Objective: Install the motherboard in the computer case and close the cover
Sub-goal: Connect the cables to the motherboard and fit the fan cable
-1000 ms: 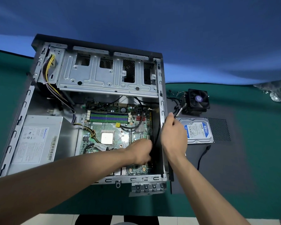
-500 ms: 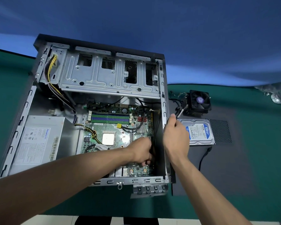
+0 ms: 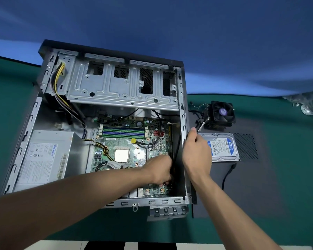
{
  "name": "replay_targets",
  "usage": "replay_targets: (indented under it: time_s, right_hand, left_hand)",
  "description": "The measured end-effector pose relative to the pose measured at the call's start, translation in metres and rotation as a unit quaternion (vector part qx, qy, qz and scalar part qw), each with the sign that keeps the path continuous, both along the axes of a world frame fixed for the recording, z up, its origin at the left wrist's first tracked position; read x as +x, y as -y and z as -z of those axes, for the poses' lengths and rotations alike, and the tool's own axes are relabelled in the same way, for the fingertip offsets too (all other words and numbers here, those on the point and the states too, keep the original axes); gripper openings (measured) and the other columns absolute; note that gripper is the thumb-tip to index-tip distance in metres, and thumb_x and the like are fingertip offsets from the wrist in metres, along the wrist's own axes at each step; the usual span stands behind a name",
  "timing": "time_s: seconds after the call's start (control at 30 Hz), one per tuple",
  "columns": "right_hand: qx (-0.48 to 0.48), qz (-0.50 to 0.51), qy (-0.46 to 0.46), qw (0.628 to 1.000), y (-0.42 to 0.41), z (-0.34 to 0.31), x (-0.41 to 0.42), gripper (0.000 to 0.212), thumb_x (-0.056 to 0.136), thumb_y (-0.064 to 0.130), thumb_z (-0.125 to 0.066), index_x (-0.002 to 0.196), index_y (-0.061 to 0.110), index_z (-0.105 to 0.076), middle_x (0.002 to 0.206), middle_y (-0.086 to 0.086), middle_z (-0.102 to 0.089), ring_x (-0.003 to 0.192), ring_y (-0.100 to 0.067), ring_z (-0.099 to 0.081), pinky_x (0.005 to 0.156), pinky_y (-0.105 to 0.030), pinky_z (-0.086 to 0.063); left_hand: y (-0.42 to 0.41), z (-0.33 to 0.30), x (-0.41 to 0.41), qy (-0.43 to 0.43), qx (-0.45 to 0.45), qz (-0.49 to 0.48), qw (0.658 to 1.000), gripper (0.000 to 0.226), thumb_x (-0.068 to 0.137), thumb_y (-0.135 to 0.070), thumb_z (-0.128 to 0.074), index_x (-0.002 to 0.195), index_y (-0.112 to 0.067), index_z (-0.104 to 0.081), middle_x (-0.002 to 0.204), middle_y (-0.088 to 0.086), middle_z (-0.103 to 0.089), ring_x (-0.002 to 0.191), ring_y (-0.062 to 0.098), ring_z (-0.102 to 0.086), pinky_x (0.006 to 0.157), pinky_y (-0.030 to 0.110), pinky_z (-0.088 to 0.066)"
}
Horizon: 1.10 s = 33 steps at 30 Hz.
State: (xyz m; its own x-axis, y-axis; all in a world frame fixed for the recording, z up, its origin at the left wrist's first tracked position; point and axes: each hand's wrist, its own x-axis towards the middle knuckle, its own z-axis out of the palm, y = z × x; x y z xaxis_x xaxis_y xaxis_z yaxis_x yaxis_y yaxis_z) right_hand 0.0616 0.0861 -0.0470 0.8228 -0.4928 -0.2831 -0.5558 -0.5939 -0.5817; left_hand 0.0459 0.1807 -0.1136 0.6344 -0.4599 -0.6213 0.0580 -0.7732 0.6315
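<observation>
With little changing over the last second, the motherboard [image 3: 128,150] is lying inside the computer case [image 3: 185,159], the left hand [image 3: 160,171] staying curled over its near right corner, the right hand [image 3: 197,156] still gripping the case's side rail, so seating seems unfinished

Inside the open computer case [image 3: 20,150], our hands work in a narrow gap between the motherboard [image 3: 126,141] and the right wall, crowded by a black cable [image 3: 176,150]. The drive cage [image 3: 123,87] blocks the far end; the power supply [image 3: 45,156] fills the left.
</observation>
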Motion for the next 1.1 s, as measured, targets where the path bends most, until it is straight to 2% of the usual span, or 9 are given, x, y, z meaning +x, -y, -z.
replay_targets:
  time_s: [0.07,0.17,0.43,0.5,0.57,0.63,0.73,0.83,1.1]
  right_hand:
    - [0.0,0.002,-0.001,1.0,-0.0002,-0.0003,0.0002,0.051,0.1,0.045,-0.024,0.079,0.013,-0.057,0.081,-0.003,-0.058,0.08,-0.027,-0.051,0.069,-0.035,-0.033]
    - [0.002,0.002,-0.005,1.0,-0.0005,-0.0015,0.0006,0.05,0.1,0.044,-0.024,0.078,0.013,-0.056,0.081,-0.004,-0.056,0.08,-0.027,-0.05,0.069,-0.035,-0.032]
    - [0.003,0.003,-0.001,1.0,-0.0016,-0.0026,0.0004,0.048,0.1,0.044,-0.024,0.068,0.017,-0.048,0.078,-0.004,-0.059,0.077,-0.027,-0.051,0.067,-0.035,-0.034]
    - [0.002,0.002,-0.001,1.0,-0.0016,-0.0026,0.0002,0.048,0.1,0.044,-0.024,0.068,0.017,-0.047,0.079,-0.005,-0.06,0.077,-0.027,-0.052,0.067,-0.035,-0.035]
    - [0.003,0.001,0.0,1.0,-0.0014,-0.0023,0.0005,0.048,0.1,0.044,-0.024,0.068,0.017,-0.048,0.079,-0.005,-0.06,0.077,-0.026,-0.052,0.067,-0.035,-0.035]
    - [0.003,0.002,-0.002,1.0,-0.0013,-0.0022,0.0007,0.049,0.1,0.044,-0.024,0.067,0.016,-0.048,0.077,-0.004,-0.06,0.076,-0.026,-0.052,0.067,-0.035,-0.035]
    - [0.005,0.003,0.0,1.0,-0.0012,-0.0022,0.0007,0.049,0.1,0.044,-0.024,0.065,0.017,-0.047,0.075,-0.003,-0.058,0.075,-0.026,-0.052,0.066,-0.035,-0.034]
    - [0.003,0.004,-0.002,1.0,-0.0006,-0.0022,0.0006,0.05,0.1,0.044,-0.024,0.068,0.015,-0.05,0.073,-0.001,-0.056,0.074,-0.025,-0.05,0.066,-0.035,-0.033]
    - [0.002,0.004,-0.006,1.0,-0.0005,-0.0012,0.0016,0.049,0.1,0.044,-0.025,0.073,0.014,-0.053,0.077,-0.004,-0.058,0.077,-0.027,-0.051,0.067,-0.035,-0.033]
  left_hand:
    - [0.0011,-0.0024,0.0,0.012,0.007,0.008,1.0,0.013,0.082,-0.009,-0.067,0.07,-0.004,-0.068,0.047,-0.003,-0.052,0.039,0.0,-0.047,0.054,0.022,-0.047]
    - [0.0002,-0.0046,0.0,0.024,0.011,0.017,0.999,0.014,0.082,-0.009,-0.066,0.069,-0.005,-0.068,0.043,-0.006,-0.05,0.035,-0.003,-0.043,0.047,0.019,-0.04]
    - [-0.0056,-0.0039,0.002,0.013,-0.001,0.036,0.999,0.024,0.086,-0.013,-0.066,0.065,-0.003,-0.065,0.043,-0.005,-0.051,0.031,0.0,-0.047,0.054,0.022,-0.048]
    - [-0.0045,-0.0048,0.0026,0.043,0.014,0.054,0.998,0.032,0.086,-0.015,-0.066,0.057,-0.007,-0.055,0.046,-0.003,-0.048,0.039,0.004,-0.047,0.056,0.023,-0.046]
    - [-0.0033,-0.0055,0.0031,0.074,0.021,0.063,0.995,0.04,0.085,-0.015,-0.067,0.053,-0.01,-0.045,0.049,0.0,-0.043,0.044,0.007,-0.043,0.048,0.023,-0.038]
    - [-0.0034,-0.0047,0.0036,0.085,0.019,0.06,0.994,0.041,0.084,-0.014,-0.067,0.052,-0.01,-0.042,0.051,0.0,-0.043,0.047,0.01,-0.046,0.046,0.022,-0.035]
    - [-0.0052,-0.0027,0.0064,0.081,0.011,0.04,0.996,0.036,0.084,-0.014,-0.068,0.055,-0.009,-0.046,0.056,0.003,-0.049,0.064,0.023,-0.062,0.058,0.029,-0.05]
    - [-0.0061,-0.0035,0.0073,0.078,0.007,0.035,0.996,0.034,0.083,-0.013,-0.069,0.056,-0.008,-0.048,0.059,0.005,-0.052,0.071,0.027,-0.065,0.066,0.035,-0.055]
    - [-0.0045,-0.0028,0.0063,0.075,0.013,0.07,0.995,0.044,0.083,-0.014,-0.069,0.049,-0.011,-0.042,0.047,-0.001,-0.042,0.048,0.014,-0.048,0.056,0.027,-0.045]
